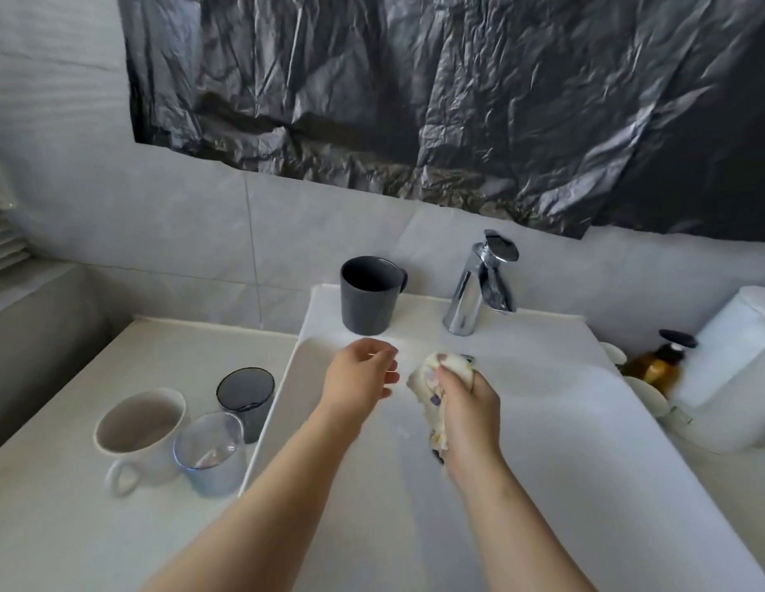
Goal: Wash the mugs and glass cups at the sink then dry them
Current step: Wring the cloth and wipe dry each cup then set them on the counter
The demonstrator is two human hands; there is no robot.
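A dark grey mug [369, 296] stands on the sink's back ledge, left of the chrome tap [479, 288]. On the counter to the left stand a white mug [139, 433], a clear glass cup [210, 452] and a smoky dark glass cup [246, 399], close together. My right hand [468, 403] grips a crumpled patterned cloth [432, 386] over the white basin [564, 420]. My left hand [359, 376] hovers over the basin just below the grey mug, fingers loosely curled, holding nothing.
An amber pump bottle [658, 365] and a white paper towel roll [731, 361] stand at the basin's right edge, with small white cups [645, 393] beside them. Crumpled black plastic sheeting [457, 91] covers the wall above. The pale counter [51, 506] extends left.
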